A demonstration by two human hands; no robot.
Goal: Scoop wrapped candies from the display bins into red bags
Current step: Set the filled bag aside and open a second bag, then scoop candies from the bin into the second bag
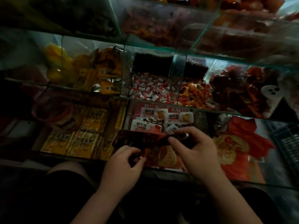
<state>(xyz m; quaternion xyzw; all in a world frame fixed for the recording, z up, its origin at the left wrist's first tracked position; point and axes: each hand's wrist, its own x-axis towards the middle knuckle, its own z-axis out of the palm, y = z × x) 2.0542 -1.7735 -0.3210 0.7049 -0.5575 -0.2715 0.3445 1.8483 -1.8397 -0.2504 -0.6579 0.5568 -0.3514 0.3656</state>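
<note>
Two hands pinch one red bag (137,139): the left hand (123,162) grips its near edge and the right hand (195,151) its top rim, low over the narrow front glass bin (125,117). Behind lie wrapped candies (150,88); dimness hides the bag's mouth.

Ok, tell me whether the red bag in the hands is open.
Cannot tell. The left hand and right hand both pinch the red bag, which looks flat and crumpled; the dim picture shows no clear mouth.
</note>
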